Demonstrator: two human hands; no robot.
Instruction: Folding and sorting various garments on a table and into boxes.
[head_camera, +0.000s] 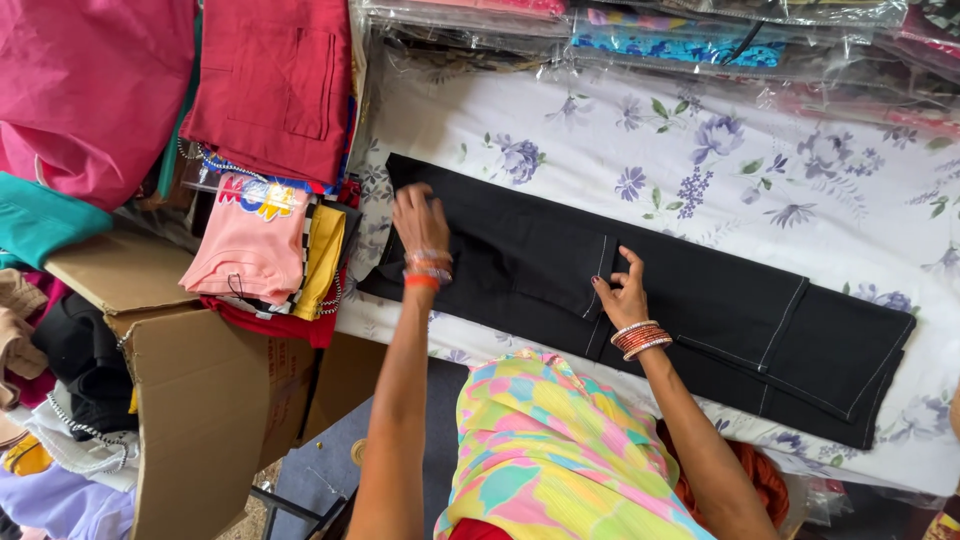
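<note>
Both flat, open hands, left (418, 222) and right (624, 292), press black trousers (700, 310) near table edge.

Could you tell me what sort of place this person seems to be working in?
Probably a clothing shop or garment stockroom. Black trousers lie flat on a floral sheet, folded garments are stacked on cardboard boxes, and plastic-wrapped fabric packs line the back.

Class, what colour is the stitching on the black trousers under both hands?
White stitching on black trousers, clearest in the head view.
</note>
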